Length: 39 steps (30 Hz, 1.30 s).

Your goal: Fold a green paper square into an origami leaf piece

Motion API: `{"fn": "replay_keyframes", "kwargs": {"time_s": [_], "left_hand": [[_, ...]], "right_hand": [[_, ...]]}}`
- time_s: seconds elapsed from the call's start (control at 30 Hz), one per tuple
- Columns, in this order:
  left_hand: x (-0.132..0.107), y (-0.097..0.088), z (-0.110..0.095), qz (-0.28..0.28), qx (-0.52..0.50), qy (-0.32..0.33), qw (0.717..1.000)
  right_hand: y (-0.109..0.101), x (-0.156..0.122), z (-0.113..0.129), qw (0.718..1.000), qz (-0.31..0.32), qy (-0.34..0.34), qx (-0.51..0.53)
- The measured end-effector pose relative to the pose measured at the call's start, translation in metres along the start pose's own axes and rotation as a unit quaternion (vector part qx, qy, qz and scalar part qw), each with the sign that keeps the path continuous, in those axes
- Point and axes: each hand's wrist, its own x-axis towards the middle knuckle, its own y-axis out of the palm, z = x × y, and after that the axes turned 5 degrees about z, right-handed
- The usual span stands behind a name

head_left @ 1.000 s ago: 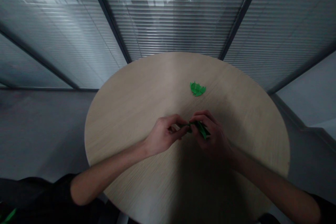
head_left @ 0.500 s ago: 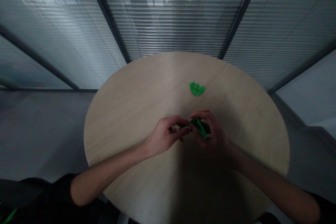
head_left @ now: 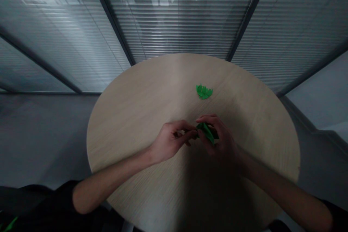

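Over the middle of the round wooden table [head_left: 136,116], my two hands meet on a small folded green paper piece [head_left: 207,132]. My left hand [head_left: 172,141] pinches its left end between thumb and fingertips. My right hand [head_left: 219,137] curls round the rest of it, fingers closed, and hides part of the paper. A short way beyond the hands, a small pile of folded green paper pieces [head_left: 203,91] lies on the tabletop, untouched.
The table's curved edge runs close on all sides, with grey floor [head_left: 40,141] to the left and right. Glass walls with closed blinds [head_left: 179,18] and dark frames stand behind the table. Black sleeves show at the bottom corners.
The green paper has been turned and drawn a little deeper into my right hand; both hands' fingers have shifted slightly on it. The pile has not moved.
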Motion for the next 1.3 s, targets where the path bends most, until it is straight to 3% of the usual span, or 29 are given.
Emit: {"fn": "replay_keyframes", "kwargs": {"time_s": [1.0, 1.3], "left_hand": [[0.001, -0.002, 0.01, 0.01, 0.013, -0.023, 1.0], [0.001, -0.005, 0.011, -0.006, 0.028, -0.028, 0.999]], "right_hand": [[0.002, -0.001, -0.005, 1.0, 0.021, -0.005, -0.017], [-0.01, -0.002, -0.003, 0.994, 0.099, -0.013, 0.053]]}}
